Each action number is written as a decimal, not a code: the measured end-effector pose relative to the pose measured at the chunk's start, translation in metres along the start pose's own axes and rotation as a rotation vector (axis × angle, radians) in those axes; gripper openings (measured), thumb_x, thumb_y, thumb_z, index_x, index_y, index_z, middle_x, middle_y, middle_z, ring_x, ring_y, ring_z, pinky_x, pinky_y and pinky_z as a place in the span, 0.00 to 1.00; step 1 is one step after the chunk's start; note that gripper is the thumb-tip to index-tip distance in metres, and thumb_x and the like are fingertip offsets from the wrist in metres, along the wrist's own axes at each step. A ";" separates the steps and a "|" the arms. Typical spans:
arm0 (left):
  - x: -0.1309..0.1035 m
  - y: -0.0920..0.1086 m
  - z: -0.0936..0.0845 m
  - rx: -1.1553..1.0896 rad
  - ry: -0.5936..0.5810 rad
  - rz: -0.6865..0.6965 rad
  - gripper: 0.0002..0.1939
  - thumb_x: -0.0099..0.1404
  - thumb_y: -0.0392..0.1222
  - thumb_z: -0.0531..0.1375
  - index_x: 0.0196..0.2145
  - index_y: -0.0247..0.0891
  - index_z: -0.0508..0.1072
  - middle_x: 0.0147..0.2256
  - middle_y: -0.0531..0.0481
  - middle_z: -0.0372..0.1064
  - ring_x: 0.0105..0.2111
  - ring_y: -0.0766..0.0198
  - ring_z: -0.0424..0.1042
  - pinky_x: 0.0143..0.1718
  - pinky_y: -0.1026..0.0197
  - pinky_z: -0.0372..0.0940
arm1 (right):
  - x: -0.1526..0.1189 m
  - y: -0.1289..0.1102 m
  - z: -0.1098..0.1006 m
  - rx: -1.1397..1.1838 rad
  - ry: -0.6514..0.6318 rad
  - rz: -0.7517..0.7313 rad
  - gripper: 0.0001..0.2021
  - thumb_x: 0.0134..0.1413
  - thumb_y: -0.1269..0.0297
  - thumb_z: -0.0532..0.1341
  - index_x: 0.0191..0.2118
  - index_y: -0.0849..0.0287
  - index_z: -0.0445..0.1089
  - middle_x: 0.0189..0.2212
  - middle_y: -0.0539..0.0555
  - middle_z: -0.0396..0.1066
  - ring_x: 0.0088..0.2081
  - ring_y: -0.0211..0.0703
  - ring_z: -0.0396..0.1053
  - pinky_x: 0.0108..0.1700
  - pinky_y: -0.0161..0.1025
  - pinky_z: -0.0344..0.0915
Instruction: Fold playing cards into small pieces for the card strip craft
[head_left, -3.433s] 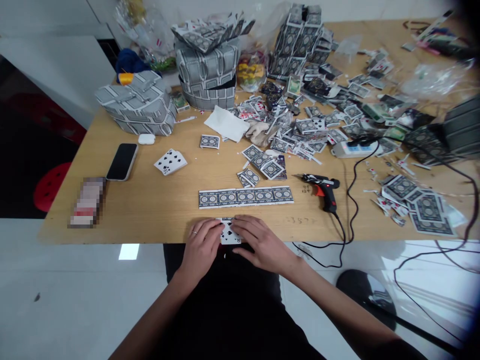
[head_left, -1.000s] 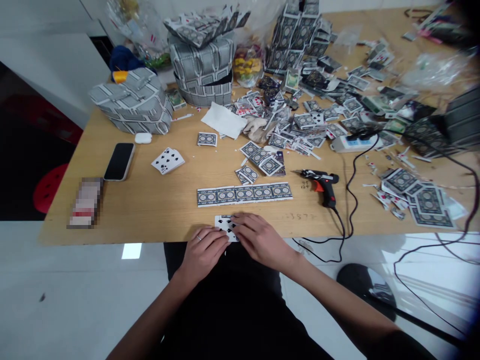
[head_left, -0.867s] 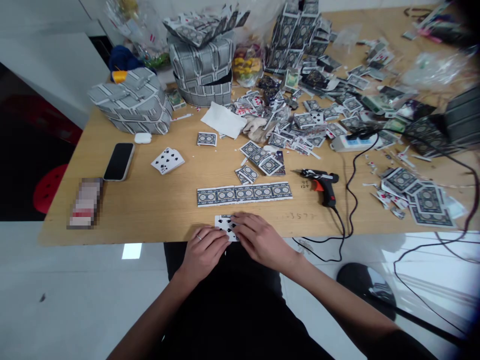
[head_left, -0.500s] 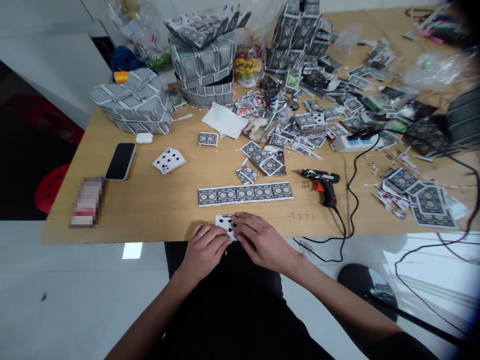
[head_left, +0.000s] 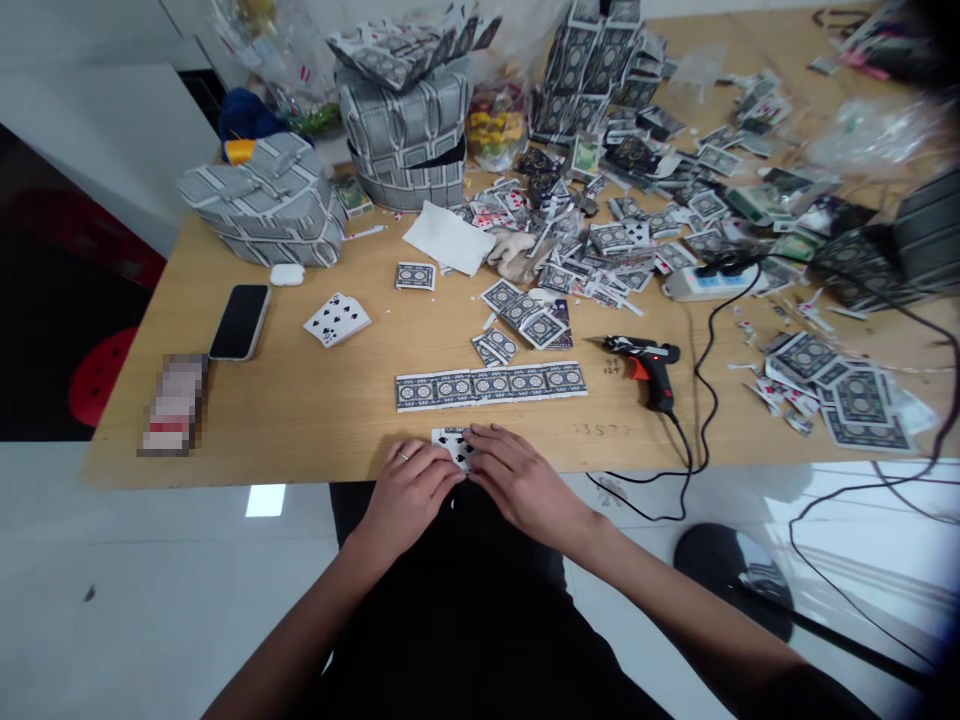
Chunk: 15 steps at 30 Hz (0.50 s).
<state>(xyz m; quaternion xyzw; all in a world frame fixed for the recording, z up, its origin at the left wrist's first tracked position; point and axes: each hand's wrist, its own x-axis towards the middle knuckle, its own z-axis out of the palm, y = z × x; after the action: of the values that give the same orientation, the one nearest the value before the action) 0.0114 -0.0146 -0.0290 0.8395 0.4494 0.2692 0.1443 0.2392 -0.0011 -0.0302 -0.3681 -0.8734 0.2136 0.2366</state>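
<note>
A playing card with black spade pips lies face up at the table's front edge, partly covered by fingers. My left hand, with a ring on one finger, grips its left and near side. On its right side, my right hand has its fingers closed on the card as well. A strip of the patterned card back shows along the far edge. Just beyond the hands lies a long band of joined cards, backs up. A few folded cards rest behind that band.
A black glue gun with a trailing cord lies to the right, near a power strip. Leftward are a stack of cards, a phone and an earbud case. Woven card bags and heaped card scraps fill the back.
My left fingers have shifted slightly right and up along the card's near edge. The card's near edge appears raised or folded a little more. Otherwise the table looks the same.
</note>
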 end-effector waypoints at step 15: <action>0.008 -0.010 0.001 -0.122 -0.122 -0.155 0.05 0.75 0.40 0.64 0.38 0.41 0.77 0.39 0.51 0.77 0.39 0.60 0.76 0.43 0.55 0.72 | 0.008 0.003 -0.004 0.045 -0.019 0.054 0.11 0.71 0.75 0.62 0.53 0.57 0.78 0.56 0.61 0.80 0.61 0.57 0.76 0.63 0.61 0.75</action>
<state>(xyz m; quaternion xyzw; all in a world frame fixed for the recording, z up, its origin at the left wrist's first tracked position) 0.0087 -0.0019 -0.0319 0.8067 0.4862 0.2325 0.2425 0.2378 0.0074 -0.0266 -0.3841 -0.8604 0.2430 0.2307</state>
